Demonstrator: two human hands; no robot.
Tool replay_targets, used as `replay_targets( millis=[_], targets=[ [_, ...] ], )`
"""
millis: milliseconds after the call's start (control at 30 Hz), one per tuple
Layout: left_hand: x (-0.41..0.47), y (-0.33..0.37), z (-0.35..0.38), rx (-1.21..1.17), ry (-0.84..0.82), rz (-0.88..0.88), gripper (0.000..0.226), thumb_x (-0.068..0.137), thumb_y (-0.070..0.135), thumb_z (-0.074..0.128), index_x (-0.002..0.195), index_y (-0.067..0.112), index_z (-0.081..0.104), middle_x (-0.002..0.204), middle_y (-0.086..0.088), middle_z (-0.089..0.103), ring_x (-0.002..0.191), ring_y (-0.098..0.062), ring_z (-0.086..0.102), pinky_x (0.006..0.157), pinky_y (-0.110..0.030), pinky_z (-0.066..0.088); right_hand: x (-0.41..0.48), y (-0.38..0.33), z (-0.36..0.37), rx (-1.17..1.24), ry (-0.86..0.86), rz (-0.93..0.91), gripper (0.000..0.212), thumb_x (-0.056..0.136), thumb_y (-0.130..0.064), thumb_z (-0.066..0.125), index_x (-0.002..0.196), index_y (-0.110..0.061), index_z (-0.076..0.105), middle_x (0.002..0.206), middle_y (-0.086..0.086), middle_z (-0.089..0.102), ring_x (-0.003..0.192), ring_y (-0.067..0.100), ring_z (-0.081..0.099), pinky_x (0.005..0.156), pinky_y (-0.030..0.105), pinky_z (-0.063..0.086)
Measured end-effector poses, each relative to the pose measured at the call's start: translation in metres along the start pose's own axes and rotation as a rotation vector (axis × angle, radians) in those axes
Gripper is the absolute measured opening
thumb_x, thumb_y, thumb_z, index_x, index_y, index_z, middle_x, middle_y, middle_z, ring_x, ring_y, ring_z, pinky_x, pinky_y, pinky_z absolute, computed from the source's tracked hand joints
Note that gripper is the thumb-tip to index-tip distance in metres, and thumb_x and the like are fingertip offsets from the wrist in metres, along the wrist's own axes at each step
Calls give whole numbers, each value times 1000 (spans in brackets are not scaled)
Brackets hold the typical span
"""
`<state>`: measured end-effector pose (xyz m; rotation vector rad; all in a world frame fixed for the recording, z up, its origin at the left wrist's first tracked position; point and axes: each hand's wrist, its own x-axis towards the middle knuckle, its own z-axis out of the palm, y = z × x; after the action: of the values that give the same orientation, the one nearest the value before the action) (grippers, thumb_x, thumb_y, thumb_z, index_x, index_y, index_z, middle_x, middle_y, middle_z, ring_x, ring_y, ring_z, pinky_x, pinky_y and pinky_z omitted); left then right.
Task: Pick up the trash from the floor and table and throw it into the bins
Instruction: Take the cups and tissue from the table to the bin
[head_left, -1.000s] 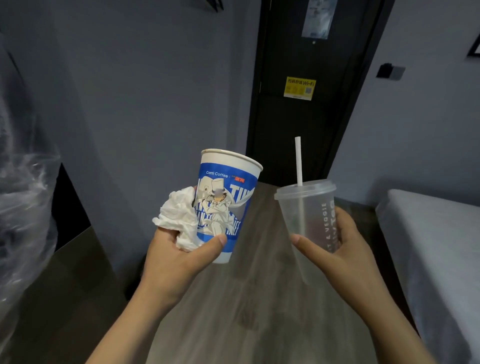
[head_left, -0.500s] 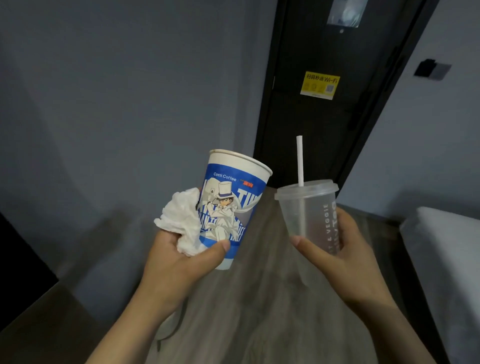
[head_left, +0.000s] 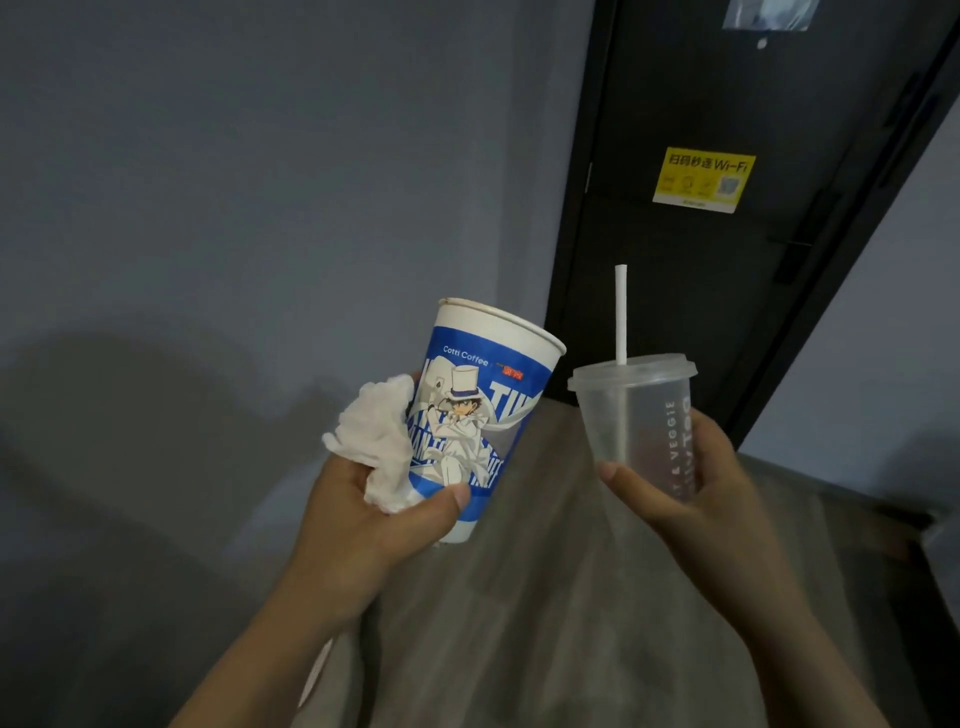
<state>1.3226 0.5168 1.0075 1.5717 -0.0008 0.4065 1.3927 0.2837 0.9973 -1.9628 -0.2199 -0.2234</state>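
Left hand (head_left: 363, 525) grips paper cup (head_left: 483, 421) and tissue (head_left: 374, 441). Right hand (head_left: 691, 483) grips clear cup (head_left: 634, 415) with straw (head_left: 621, 312). Both over floor (head_left: 519, 623).

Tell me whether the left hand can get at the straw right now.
Probably not: the left hand grips the paper cup and a crumpled tissue, leaving no finger free, though the straw stands exposed above the clear cup.

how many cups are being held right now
2. The blue and white paper cup is in the left hand, pressed beside a crumpled tissue. The clear plastic cup with a straw is in the right hand.
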Motion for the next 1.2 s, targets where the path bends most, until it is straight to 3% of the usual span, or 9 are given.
replay_targets(
  millis=[133,333,433,533,733,867,1000,1100,1200],
  targets=[
    [59,-14,20,16,13,17,72,53,33,72,122,22,53,109,12,70,97,-7,68,74,-15,53,61,18,-2,5,-38,-15,62,75,-34,76,121,-46,37,94,-45,53,88,-18,56,57,12,48],
    [131,-48,31,51,25,-46,60,59,16,75,115,22,58,102,11,73,92,-7,69,70,-13,52,131,45,14,-6,-66,42,57,69,-47,75,110,-58,37,95,-52,49,90,-20,55,67,15,44],
    [172,-69,27,46,27,-83,50,61,14,72,110,21,62,95,11,74,85,-6,70,66,-11,51,170,58,31,-13,-70,68,62,64,-53,72,117,-54,39,96,-44,55,89,-17,57,68,16,46],
    [219,-90,19,8,27,-92,65,54,32,76,116,18,61,100,6,74,90,-10,71,70,-15,53,213,67,53,-30,-71,89,68,64,-53,74,124,-48,40,97,-29,60,89,-11,60,70,20,49],
    [324,-132,-9,-46,64,-115,56,59,8,74,111,21,59,99,9,74,91,-9,70,71,-16,54,314,73,120,-66,-141,104,69,62,-55,69,122,-48,35,97,-26,56,86,-18,56,63,13,44],
    [383,-156,-30,-44,78,-149,70,50,28,75,117,21,57,105,5,72,96,-13,70,77,-23,56,366,78,166,-76,-186,114,68,62,-55,70,121,-48,36,99,-26,55,88,-18,57,60,11,46],
    [425,-181,-43,-2,73,-177,74,52,29,77,121,11,57,104,3,72,96,-13,69,76,-21,56,403,91,198,-85,-236,136,60,68,-47,74,117,-48,40,100,-23,57,89,-8,60,61,11,49],
    [448,-199,-47,15,107,-212,67,53,26,77,117,20,58,103,9,72,96,-8,69,77,-21,55,430,104,216,-82,-270,198,59,58,-61,66,111,-50,43,103,-20,59,89,1,62,68,19,49],
    [468,-220,-47,-27,143,-265,68,51,31,75,116,26,56,107,11,71,98,-8,68,79,-20,55,457,130,234,-91,-315,228,58,67,-52,70,117,-43,43,102,-17,60,87,2,62,65,17,47]
  ],
)
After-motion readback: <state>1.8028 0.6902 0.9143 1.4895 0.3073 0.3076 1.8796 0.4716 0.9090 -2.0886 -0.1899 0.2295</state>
